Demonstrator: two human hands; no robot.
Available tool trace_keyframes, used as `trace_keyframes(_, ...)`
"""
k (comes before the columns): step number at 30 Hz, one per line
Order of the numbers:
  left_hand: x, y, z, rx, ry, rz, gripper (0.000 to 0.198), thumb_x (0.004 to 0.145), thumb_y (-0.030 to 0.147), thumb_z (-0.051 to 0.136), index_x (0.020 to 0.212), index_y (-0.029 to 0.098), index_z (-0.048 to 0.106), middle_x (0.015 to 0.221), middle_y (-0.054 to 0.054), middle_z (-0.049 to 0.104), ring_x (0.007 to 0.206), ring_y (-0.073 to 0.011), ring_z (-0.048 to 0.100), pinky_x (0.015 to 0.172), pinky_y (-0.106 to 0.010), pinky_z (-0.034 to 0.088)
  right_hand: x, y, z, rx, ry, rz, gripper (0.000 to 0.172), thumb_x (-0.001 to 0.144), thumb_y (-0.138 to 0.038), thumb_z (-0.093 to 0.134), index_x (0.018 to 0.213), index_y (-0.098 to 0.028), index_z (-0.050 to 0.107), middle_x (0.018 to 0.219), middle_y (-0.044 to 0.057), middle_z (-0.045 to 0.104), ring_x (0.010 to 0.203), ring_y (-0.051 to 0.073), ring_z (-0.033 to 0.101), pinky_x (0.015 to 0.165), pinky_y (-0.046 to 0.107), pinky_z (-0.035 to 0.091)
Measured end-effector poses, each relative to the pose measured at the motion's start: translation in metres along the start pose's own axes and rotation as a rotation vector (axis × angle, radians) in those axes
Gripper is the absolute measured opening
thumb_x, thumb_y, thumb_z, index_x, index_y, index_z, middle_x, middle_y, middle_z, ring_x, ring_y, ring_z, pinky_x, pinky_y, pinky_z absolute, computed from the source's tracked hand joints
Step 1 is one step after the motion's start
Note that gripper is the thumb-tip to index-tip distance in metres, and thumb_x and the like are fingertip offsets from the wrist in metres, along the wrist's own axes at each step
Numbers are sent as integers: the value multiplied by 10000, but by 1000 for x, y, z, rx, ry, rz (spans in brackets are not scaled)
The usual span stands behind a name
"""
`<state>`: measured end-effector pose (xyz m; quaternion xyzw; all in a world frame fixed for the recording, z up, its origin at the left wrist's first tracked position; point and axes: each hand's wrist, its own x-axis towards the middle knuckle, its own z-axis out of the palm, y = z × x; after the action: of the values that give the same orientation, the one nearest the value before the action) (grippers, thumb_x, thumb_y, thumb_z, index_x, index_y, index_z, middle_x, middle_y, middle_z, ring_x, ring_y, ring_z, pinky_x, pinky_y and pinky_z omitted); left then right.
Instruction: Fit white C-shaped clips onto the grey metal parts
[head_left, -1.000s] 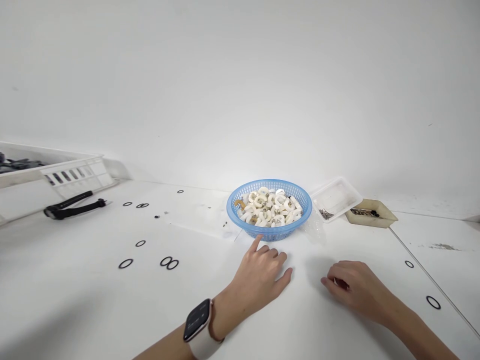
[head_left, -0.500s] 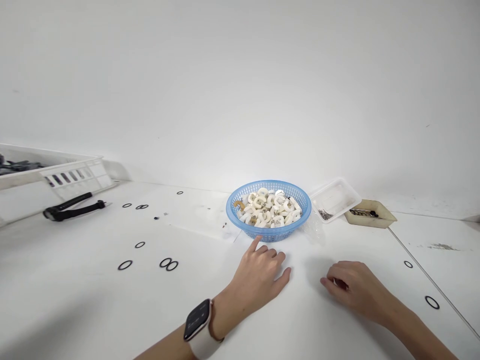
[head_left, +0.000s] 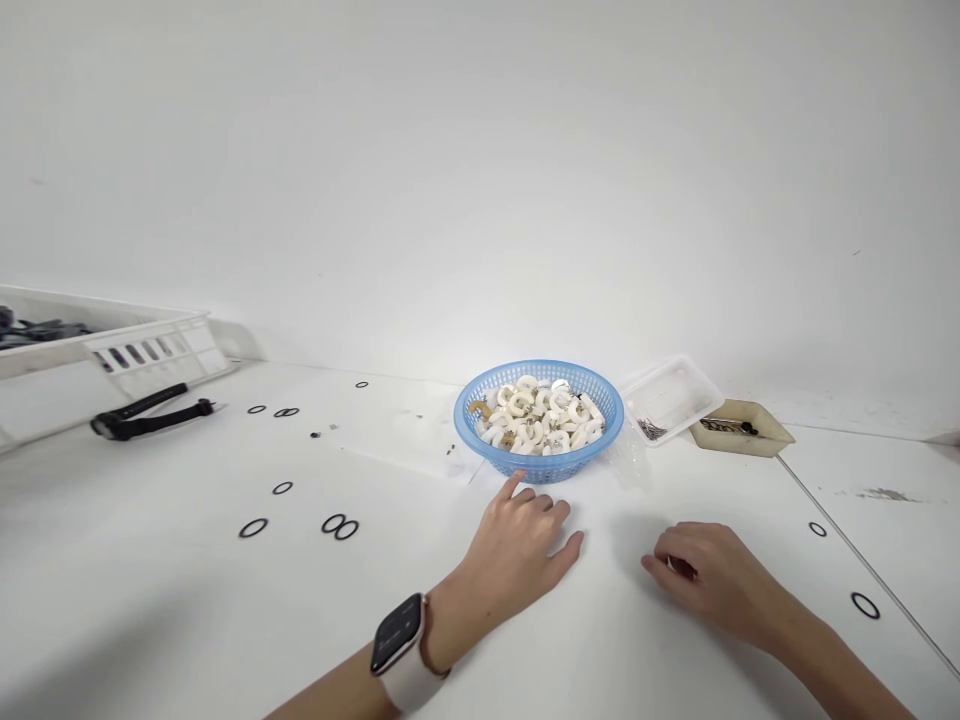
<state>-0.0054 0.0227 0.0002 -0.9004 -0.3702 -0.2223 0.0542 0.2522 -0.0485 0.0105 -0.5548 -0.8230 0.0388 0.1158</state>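
My left hand (head_left: 514, 550) rests on the white table just in front of a blue plastic basket (head_left: 537, 462), fingers stretched out and slightly apart, holding nothing. A watch (head_left: 397, 645) sits on that wrist. The basket is filled with small white ring-shaped parts (head_left: 538, 420). My right hand (head_left: 709, 575) lies on the table to the right, fingers curled under; something small and pale shows beneath them, too hidden to name.
Several black O-rings (head_left: 335, 524) lie scattered on the table left and right (head_left: 865, 604). A clear tray with small metal bits (head_left: 670, 395) and a beige dish (head_left: 741, 427) stand behind the basket. A black tool (head_left: 150, 418) and a white crate (head_left: 112, 345) are far left.
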Motion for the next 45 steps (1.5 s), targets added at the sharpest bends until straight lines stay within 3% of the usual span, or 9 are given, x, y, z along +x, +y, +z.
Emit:
trace_keyframes(25, -1, -1, 2, -23, -11, -24, 213, 918, 324, 588, 739, 216, 632, 656, -12, 699, 683, -231, 713, 1086, -532, 458, 0, -1, 0, 1, 5, -7, 376, 1015, -281, 439, 650, -207, 387, 592, -15, 526, 545, 132, 458, 543, 267, 298)
trace_keyframes(35, 2, -6, 1, -63, 37, -48, 253, 927, 334, 556, 711, 219, 621, 643, -26, 700, 684, -242, 708, 935, -492, 522, 0, 0, 1, -3, -12, 9, 380, 1017, -280, 443, 647, -204, 402, 602, -8, 546, 548, 134, 475, 540, 268, 283)
trace_keyframes(45, -1, -1, -1, -47, 37, -25, 237, 917, 328, 563, 715, 221, 628, 619, -7, 678, 650, -227, 688, 1028, -528, 475, 0, -1, 0, -6, 0, 6, 379, 1013, -285, 450, 647, -208, 385, 591, -10, 540, 541, 137, 474, 540, 267, 290)
